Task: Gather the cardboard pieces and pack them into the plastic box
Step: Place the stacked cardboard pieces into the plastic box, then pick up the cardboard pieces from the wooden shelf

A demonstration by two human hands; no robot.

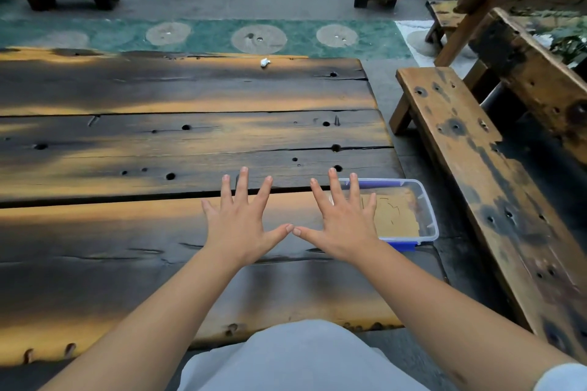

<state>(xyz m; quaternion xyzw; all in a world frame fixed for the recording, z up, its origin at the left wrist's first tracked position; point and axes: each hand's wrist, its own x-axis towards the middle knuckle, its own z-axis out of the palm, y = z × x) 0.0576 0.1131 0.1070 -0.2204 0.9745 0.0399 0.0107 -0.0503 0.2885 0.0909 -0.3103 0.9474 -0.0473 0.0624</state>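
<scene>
Both hands are spread flat above the wooden table [158, 136], the left hand [239, 225] and right hand [344, 225] with thumbs nearly touching, holding nothing. Just right, the plastic box [427, 216] holds the cardboard pieces [397, 216].

Plastic box [427, 216] partly behind right hand [344, 225]

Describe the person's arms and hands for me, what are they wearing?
Both forearms are bare, with no watch, rings or gloves on the left hand or right hand. A pale sleeve edge shows on the right upper arm, and pale grey clothing covers the lap.
</scene>
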